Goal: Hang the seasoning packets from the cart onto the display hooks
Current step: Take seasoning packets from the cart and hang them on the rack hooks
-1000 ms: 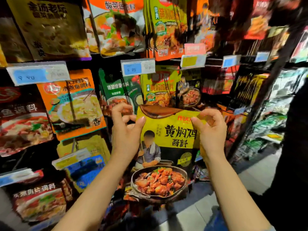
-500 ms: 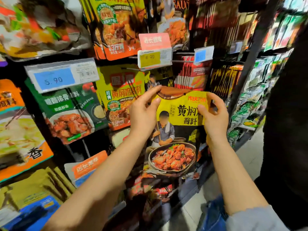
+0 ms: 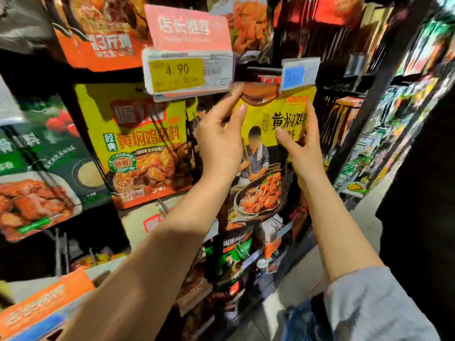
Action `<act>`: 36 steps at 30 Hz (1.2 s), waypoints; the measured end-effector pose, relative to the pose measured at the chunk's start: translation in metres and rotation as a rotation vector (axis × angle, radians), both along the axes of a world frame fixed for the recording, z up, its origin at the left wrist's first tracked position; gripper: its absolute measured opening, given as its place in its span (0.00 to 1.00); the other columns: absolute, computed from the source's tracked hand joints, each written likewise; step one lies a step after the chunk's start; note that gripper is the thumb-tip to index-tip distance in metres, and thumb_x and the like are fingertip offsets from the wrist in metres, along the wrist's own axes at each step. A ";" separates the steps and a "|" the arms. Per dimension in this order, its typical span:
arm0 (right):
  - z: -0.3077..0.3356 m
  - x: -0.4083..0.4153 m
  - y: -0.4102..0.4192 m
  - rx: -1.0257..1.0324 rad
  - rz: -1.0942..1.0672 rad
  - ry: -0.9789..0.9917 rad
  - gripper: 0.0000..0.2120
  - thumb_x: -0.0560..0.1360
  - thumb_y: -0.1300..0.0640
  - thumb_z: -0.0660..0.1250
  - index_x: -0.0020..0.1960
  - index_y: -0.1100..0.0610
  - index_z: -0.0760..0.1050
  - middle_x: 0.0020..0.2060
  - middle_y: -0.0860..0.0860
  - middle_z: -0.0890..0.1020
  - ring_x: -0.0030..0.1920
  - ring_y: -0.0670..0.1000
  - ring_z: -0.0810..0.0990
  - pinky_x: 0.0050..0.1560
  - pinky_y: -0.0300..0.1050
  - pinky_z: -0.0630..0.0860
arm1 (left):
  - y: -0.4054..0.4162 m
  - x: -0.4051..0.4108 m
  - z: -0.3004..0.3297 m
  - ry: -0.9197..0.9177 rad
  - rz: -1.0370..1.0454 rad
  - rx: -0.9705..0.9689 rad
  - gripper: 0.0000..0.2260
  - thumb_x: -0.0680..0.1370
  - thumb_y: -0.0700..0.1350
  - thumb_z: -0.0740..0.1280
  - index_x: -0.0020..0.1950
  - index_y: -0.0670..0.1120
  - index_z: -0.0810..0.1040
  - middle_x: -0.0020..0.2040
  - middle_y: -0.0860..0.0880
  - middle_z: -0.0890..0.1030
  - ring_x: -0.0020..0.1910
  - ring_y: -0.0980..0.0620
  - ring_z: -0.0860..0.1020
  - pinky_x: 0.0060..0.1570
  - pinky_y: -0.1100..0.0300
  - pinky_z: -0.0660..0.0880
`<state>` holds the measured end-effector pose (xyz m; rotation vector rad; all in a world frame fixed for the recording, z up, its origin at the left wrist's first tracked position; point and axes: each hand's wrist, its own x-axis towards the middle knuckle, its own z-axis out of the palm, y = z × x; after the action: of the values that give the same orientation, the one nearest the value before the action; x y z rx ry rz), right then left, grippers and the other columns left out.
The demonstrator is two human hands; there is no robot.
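Crowded hook racks ahead, both hands, left hand (image 3: 221, 141) and right hand (image 3: 301, 141), have lifted the seasoning packet (image 3: 266, 153), fingers (image 3: 236, 94) pinching its top corners, up behind the blue price tag (image 3: 299, 73), nearly hung

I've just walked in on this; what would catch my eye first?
Both hands at center, left hand and right hand, pinching the top of a yellow-and-black seasoning packet raised to the rack. Just above left hangs a yellow 4.90 price tag under a pink sign.

Held packet (image 3: 270, 134): yellow top, black lettering, dark lower half. Tag left of grip (image 3: 176, 75): yellow, 4.90. Tag above grip (image 3: 293, 76): blue.
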<state>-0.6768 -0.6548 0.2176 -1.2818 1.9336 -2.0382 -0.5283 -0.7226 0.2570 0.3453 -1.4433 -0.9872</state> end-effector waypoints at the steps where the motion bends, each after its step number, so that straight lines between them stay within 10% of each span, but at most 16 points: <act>1: 0.002 -0.002 -0.002 -0.016 0.011 -0.011 0.43 0.67 0.36 0.70 0.75 0.41 0.53 0.73 0.43 0.59 0.73 0.46 0.61 0.71 0.56 0.62 | 0.000 -0.002 0.002 0.012 -0.003 -0.022 0.14 0.78 0.37 0.65 0.64 0.41 0.77 0.60 0.51 0.78 0.63 0.55 0.75 0.54 0.73 0.70; 9: 0.015 -0.009 -0.015 -0.015 -0.003 -0.034 0.42 0.69 0.42 0.72 0.76 0.44 0.52 0.69 0.41 0.59 0.73 0.46 0.59 0.72 0.55 0.61 | -0.008 -0.012 0.006 0.001 0.041 0.023 0.14 0.79 0.38 0.64 0.65 0.45 0.76 0.61 0.52 0.79 0.52 0.71 0.74 0.50 0.78 0.67; 12: 0.011 -0.014 -0.016 0.028 0.011 -0.036 0.41 0.71 0.46 0.71 0.77 0.44 0.52 0.68 0.42 0.58 0.73 0.45 0.58 0.73 0.53 0.59 | -0.009 -0.011 0.000 -0.017 0.025 0.055 0.14 0.79 0.38 0.64 0.63 0.51 0.76 0.50 0.66 0.81 0.42 0.71 0.75 0.46 0.77 0.69; 19: 0.010 -0.017 -0.010 -0.007 -0.010 -0.066 0.40 0.71 0.48 0.71 0.76 0.45 0.54 0.63 0.41 0.61 0.70 0.47 0.63 0.72 0.54 0.62 | -0.003 -0.014 0.001 -0.011 -0.027 0.063 0.14 0.79 0.39 0.65 0.64 0.46 0.78 0.60 0.57 0.79 0.55 0.67 0.75 0.51 0.75 0.69; 25: 0.022 -0.021 -0.014 -0.012 -0.049 -0.036 0.38 0.72 0.51 0.71 0.76 0.46 0.55 0.64 0.44 0.61 0.66 0.43 0.62 0.70 0.45 0.61 | -0.007 -0.023 0.006 0.031 -0.013 0.066 0.15 0.79 0.37 0.64 0.65 0.42 0.76 0.62 0.48 0.79 0.39 0.75 0.73 0.43 0.79 0.69; 30: 0.020 -0.027 -0.012 0.009 0.020 -0.062 0.35 0.74 0.54 0.69 0.76 0.46 0.55 0.69 0.41 0.65 0.67 0.41 0.66 0.64 0.38 0.68 | -0.007 -0.030 0.000 0.016 -0.040 0.085 0.15 0.79 0.39 0.65 0.65 0.45 0.77 0.58 0.59 0.80 0.35 0.71 0.73 0.41 0.76 0.70; 36: 0.024 -0.022 -0.017 0.103 -0.045 -0.012 0.43 0.62 0.28 0.68 0.73 0.35 0.56 0.74 0.45 0.61 0.73 0.48 0.61 0.71 0.57 0.62 | -0.009 -0.030 0.001 0.041 -0.015 0.111 0.15 0.79 0.38 0.65 0.65 0.44 0.77 0.52 0.61 0.80 0.40 0.73 0.75 0.43 0.76 0.71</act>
<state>-0.6986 -0.6716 0.2417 -1.2120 2.0503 -1.9334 -0.5583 -0.7316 0.2583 0.3940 -1.3593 -1.0832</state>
